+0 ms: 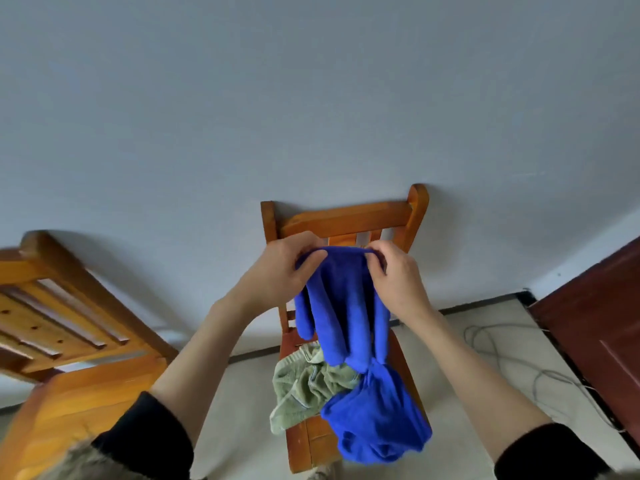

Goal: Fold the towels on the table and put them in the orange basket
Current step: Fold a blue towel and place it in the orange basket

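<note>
A bright blue towel (349,317) hangs in the air in front of a wooden chair (346,220). My left hand (280,271) pinches its top edge on the left, and my right hand (398,278) pinches the same edge on the right, the two hands close together. The towel's lower part (377,424) bunches on the chair seat. A crumpled green towel (304,386) lies on the seat beside it, partly under the blue one. No orange basket is in view.
A second wooden chair (69,323) stands at the left. The chair with the towels backs against a pale wall (311,98). A dark red door (595,323) is at the right, with grey cables (519,358) looping on the light floor.
</note>
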A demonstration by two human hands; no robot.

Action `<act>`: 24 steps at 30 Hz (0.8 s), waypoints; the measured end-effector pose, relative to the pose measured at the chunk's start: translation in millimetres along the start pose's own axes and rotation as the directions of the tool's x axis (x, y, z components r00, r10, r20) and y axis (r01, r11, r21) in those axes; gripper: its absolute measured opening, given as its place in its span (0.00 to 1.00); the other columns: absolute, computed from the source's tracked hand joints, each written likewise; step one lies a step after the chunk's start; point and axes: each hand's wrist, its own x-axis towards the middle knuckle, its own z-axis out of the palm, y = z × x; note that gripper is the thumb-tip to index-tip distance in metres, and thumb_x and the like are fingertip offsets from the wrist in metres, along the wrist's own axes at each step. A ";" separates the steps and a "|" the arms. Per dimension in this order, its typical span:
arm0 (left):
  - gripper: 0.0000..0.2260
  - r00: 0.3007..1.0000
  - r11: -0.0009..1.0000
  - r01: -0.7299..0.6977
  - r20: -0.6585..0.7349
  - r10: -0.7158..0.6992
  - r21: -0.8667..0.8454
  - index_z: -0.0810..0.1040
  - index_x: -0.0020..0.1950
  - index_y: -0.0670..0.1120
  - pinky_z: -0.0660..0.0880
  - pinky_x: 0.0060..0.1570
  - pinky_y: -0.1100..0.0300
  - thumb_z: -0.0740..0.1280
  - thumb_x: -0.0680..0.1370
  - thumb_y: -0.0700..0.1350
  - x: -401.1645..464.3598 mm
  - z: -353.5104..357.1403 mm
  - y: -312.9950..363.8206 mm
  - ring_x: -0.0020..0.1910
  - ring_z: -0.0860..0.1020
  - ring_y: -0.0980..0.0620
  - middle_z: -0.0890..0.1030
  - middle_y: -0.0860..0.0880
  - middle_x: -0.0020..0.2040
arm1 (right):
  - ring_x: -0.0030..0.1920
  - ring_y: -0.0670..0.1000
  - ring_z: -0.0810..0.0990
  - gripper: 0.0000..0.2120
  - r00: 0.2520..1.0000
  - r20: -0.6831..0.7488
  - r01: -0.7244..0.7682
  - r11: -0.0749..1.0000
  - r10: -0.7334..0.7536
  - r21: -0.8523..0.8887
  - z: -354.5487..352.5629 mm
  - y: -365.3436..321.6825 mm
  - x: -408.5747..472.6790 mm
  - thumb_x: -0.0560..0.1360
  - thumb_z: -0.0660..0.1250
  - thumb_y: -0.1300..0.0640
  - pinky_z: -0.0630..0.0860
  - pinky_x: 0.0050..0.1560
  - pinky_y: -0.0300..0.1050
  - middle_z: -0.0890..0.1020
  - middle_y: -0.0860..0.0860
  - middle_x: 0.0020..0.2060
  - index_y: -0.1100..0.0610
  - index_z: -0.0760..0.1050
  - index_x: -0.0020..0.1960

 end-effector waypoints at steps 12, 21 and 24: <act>0.08 0.885 0.933 0.290 -0.431 -0.176 0.213 0.78 0.47 0.46 0.68 0.40 0.71 0.59 0.80 0.43 -200.5 -177.4 -26.3 0.41 0.74 0.61 0.76 0.57 0.39 | 0.41 0.43 0.75 0.03 0.921 0.277 0.231 0.955 -0.276 0.184 71.8 -215.3 -35.3 0.78 0.62 0.58 0.69 0.39 0.28 0.76 0.45 0.39 0.54 0.73 0.45; 0.12 0.630 0.767 0.626 -0.671 -0.390 0.142 0.77 0.41 0.47 0.67 0.37 0.72 0.58 0.81 0.43 -420.7 -283.7 -33.2 0.37 0.74 0.59 0.77 0.58 0.35 | 0.34 0.42 0.74 0.09 0.781 0.390 0.342 0.857 -0.488 0.387 163.8 -406.1 -117.5 0.74 0.69 0.54 0.69 0.33 0.28 0.76 0.43 0.32 0.51 0.73 0.37; 0.11 0.553 0.688 0.714 -0.708 -0.439 0.131 0.78 0.43 0.50 0.67 0.38 0.70 0.58 0.81 0.43 -496.9 -313.2 -27.8 0.39 0.75 0.59 0.76 0.62 0.36 | 0.32 0.46 0.73 0.14 0.721 0.426 0.410 0.832 -0.547 0.375 204.4 -466.1 -153.3 0.73 0.69 0.46 0.69 0.34 0.40 0.76 0.46 0.29 0.53 0.73 0.35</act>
